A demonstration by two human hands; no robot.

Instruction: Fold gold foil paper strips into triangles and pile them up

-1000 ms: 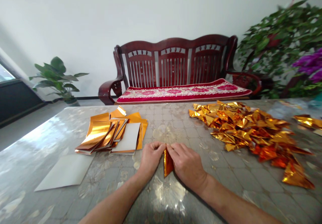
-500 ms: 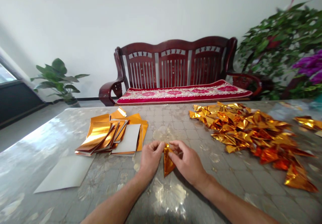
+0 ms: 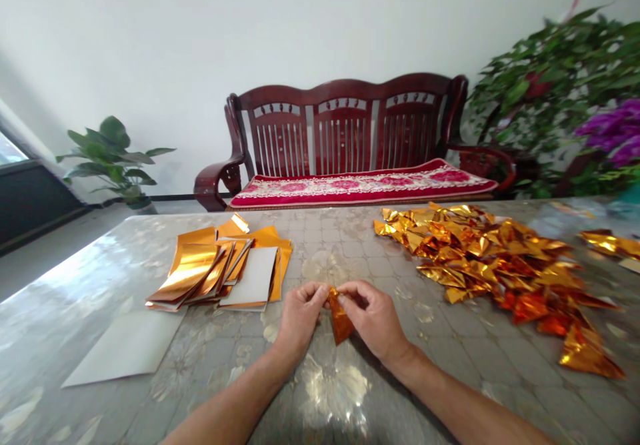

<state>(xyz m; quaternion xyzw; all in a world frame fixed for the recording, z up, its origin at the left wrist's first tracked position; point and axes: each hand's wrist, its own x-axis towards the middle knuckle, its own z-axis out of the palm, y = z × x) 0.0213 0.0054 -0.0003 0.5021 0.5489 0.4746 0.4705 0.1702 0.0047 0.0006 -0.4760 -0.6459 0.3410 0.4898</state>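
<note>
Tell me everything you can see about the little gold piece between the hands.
The folded foil piece is a small, shiny orange-gold wedge, creased, looking like metallic paper. It tapers to a point aimed down toward the table. The left hand and right hand pinch its top from either side; whether its tip touches the table is unclear.

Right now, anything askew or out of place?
Gold sheet stack at left is fanned crookedly; one white sheet lies loose beside it. Folded-foil pile at right sprawls loosely, with stray foil off at the far right edge. Left hand and right hand pinch one foil piece; nothing looks damaged.
</note>
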